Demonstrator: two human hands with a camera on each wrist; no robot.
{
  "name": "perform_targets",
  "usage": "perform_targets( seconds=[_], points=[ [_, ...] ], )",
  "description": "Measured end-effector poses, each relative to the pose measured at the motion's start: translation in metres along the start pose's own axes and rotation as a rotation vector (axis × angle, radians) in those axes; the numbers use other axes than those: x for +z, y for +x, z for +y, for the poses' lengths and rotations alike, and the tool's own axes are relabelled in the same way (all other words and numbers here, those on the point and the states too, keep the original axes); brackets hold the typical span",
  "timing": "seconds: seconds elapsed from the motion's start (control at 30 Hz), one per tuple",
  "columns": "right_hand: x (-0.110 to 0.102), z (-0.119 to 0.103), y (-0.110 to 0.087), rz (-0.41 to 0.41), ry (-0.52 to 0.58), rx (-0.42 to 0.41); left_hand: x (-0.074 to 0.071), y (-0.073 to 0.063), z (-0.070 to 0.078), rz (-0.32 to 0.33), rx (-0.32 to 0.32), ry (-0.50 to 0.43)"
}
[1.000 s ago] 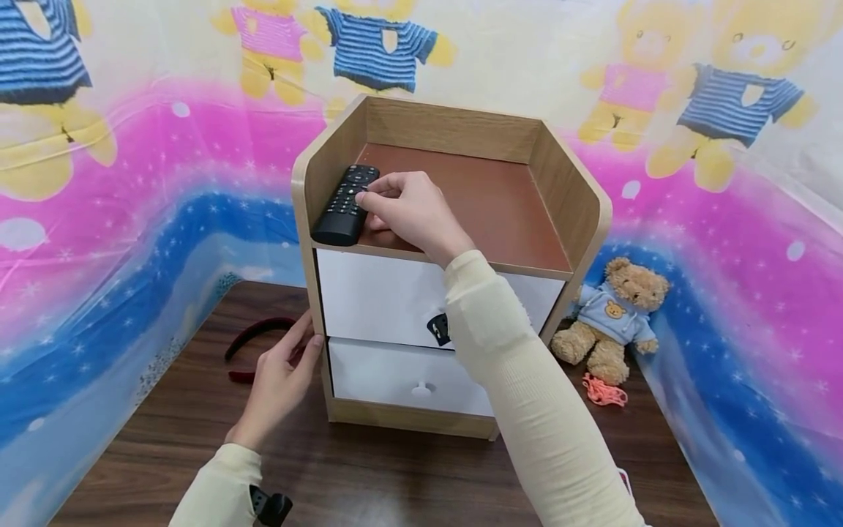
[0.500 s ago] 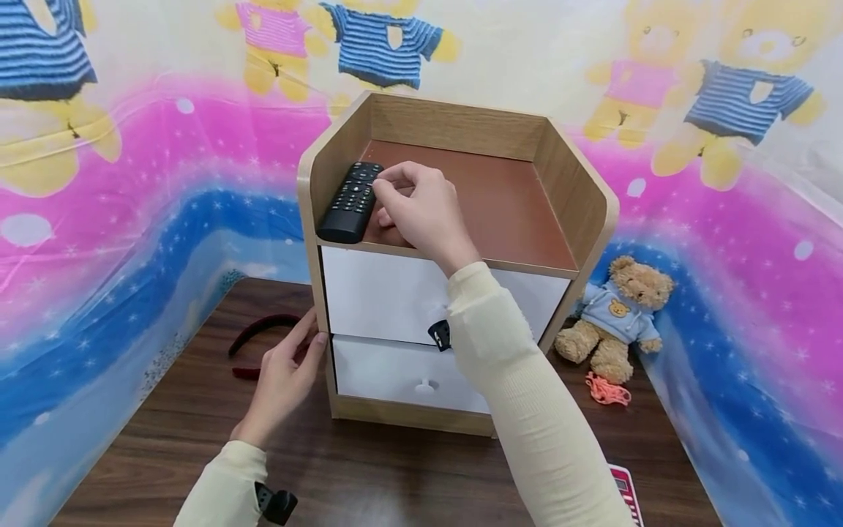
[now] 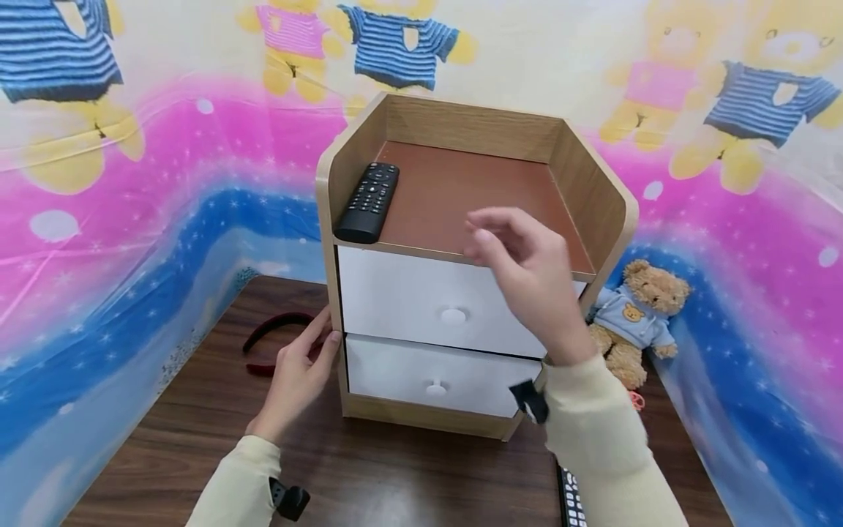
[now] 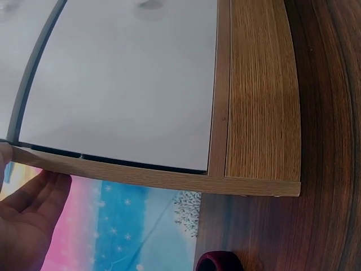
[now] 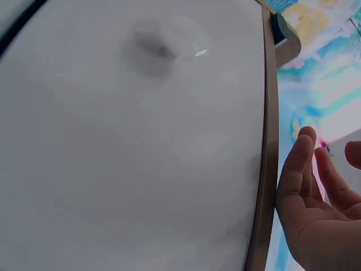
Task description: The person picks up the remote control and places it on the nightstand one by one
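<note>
A small wooden drawer cabinet [image 3: 428, 406] with two white drawers stands on the table. On its brown top, against the left side wall, lies a black remote control [image 3: 364, 212]. My left hand [image 3: 299, 377] holds the cabinet's left side edge, thumb at the front and fingers along the outer side; the left wrist view shows this hand [image 4: 28, 220] at the side panel. My right hand [image 3: 527, 274] hovers in front of the cabinet top's right half, fingers loosely bent, holding nothing. In the right wrist view that hand [image 5: 321, 209] appears beside the top edge of a white drawer front [image 5: 141, 147].
A dark red headband [image 3: 276, 322] lies left of the cabinet. At the right sits a teddy bear [image 3: 635, 315] in a blue hoodie, with a coral-coloured item [image 3: 636, 400] partly hidden by my sleeve. Another remote [image 3: 570, 498] lies near the front right. A patterned cloth backdrop [image 3: 197, 146] surrounds the table.
My right hand has let go of the remote and moved right, away from it. The remote stays at the cabinet top's left side. My left hand keeps its place on the cabinet.
</note>
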State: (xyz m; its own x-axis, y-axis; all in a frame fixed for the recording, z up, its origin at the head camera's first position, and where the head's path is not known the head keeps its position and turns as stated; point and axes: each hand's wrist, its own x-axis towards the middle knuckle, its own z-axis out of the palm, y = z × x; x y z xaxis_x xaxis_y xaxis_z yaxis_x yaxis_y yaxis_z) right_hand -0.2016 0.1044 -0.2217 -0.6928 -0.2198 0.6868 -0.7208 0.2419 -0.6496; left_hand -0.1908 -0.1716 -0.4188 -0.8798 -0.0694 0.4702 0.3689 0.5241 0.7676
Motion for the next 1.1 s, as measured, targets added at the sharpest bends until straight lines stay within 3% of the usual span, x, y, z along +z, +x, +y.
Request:
perform_targets(
  seconds=[0.1, 0.2, 0.4, 0.57, 0.73, 0.87, 0.97, 1.1],
  points=[
    [-0.025, 0.009, -0.030, 0.051, -0.045, -0.029, 0.001, 0.000, 0.001, 0.002, -0.006, -0.005],
    [-0.051, 0.026, -0.070, 0.117, -0.146, 0.045, 0.003, 0.000, 0.003, 0.005, -0.003, -0.012],
    [-0.097, 0.072, -0.147, 0.203, -0.473, 0.357, 0.004, 0.001, 0.004, 0.009, 0.004, -0.014],
    [-0.134, 0.123, -0.202, 0.151, -0.720, 0.691, 0.004, 0.002, 0.001, 0.015, 0.009, -0.013],
    [-0.158, 0.163, -0.251, 0.019, -0.738, 1.008, 0.003, 0.003, -0.001, 0.017, 0.007, -0.007],
    [-0.164, 0.187, -0.283, -0.005, -0.737, 1.200, 0.002, 0.004, -0.001, 0.010, 0.003, -0.015],
    [-0.164, 0.203, -0.306, 0.003, -0.736, 1.308, 0.001, 0.004, 0.000, 0.004, -0.004, -0.020],
    [-0.169, 0.225, -0.339, -0.018, -0.762, 1.365, 0.001, 0.004, 0.001, -0.008, -0.017, -0.023]
  ],
)
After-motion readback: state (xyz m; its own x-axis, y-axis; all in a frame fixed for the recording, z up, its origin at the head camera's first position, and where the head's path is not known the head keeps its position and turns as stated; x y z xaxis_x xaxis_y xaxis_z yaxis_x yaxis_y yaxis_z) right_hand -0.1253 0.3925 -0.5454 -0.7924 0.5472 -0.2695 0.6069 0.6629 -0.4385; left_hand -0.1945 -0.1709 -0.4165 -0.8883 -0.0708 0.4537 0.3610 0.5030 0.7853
